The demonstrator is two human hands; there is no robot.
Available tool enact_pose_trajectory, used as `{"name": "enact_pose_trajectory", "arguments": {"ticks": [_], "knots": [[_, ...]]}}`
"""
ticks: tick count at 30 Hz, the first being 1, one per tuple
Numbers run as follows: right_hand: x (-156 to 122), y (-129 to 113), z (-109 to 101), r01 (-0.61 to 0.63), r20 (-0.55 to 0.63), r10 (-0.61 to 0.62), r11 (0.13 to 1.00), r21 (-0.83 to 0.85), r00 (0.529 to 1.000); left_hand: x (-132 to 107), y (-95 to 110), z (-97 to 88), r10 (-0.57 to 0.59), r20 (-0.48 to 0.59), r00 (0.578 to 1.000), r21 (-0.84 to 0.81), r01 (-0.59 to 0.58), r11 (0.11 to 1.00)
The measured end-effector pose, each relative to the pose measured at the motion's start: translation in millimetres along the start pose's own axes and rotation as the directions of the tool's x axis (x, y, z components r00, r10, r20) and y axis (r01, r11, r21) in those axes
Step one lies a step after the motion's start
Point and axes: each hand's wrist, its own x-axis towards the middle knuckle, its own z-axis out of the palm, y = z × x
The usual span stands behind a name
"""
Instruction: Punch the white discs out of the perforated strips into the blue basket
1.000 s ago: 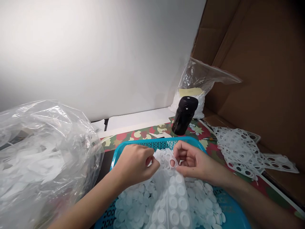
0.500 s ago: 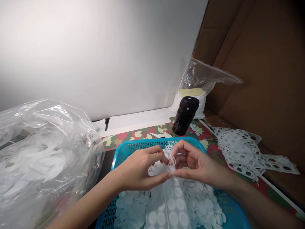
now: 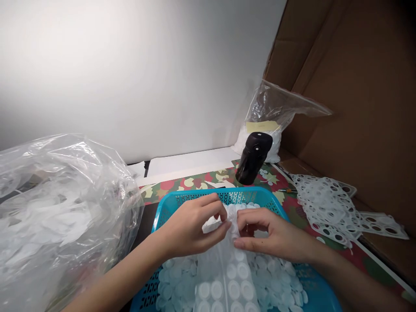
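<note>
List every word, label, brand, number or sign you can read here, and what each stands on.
No text can be read.
Yellow label on the clear bag at the back: any writing is too small or blurred.
Black bottle: pale spots, no readable lettering.

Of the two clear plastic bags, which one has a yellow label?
The smaller bag, behind the black bottle; the larger bag at the left shows none.
</note>
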Motion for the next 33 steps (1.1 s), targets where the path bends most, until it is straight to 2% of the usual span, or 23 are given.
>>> {"name": "enact_pose_trajectory", "arguments": {"ticks": [4, 11, 18, 21, 24, 28, 33], "knots": [[1.1, -2.5, 1.3, 0.014, -0.054, -0.014, 1.000, -0.004, 0.998, -0.1, 0.3, 0.8, 0.064, -0.089, 0.994, 0.011, -0.064, 0.998], [-0.3, -3.3, 2.5, 0.010, -0.088, -0.012, 1.000, -0.020, 0.996, 1.2, -1.2, 2.1, 0.176, -0.067, 0.982, 0.031, -0.175, 0.984], [0.3, -3.6, 2.8, 0.019, -0.068, -0.021, 0.999, -0.031, 0.997, 1.8, -0.2, 0.3, 0.205, -0.025, 0.978, 0.106, -0.201, 0.974], [-0.3, -3.1, 3.3, 0.021, -0.065, -0.022, 1.000, -0.017, 0.998, 1.6, -0.4, 0.8, 0.216, -0.044, 0.975, 0.168, -0.206, 0.964], [-1.8, -0.3, 3.9, -0.008, -0.085, 0.008, 1.000, -0.002, 0.996, 1.1, -2.1, 2.8, 0.180, -0.111, 0.977, 0.192, -0.157, 0.969], [-2.6, 3.0, 3.8, -0.043, -0.115, 0.046, 0.999, 0.028, 0.992, 0.5, -3.9, 5.3, 0.073, -0.261, 0.962, 0.208, -0.018, 0.978], [-1.1, 2.1, 2.4, -0.053, -0.099, 0.055, 0.998, 0.032, 0.994, 0.8, -6.9, 5.6, -0.035, -0.341, 0.939, 0.215, 0.114, 0.970]]}}
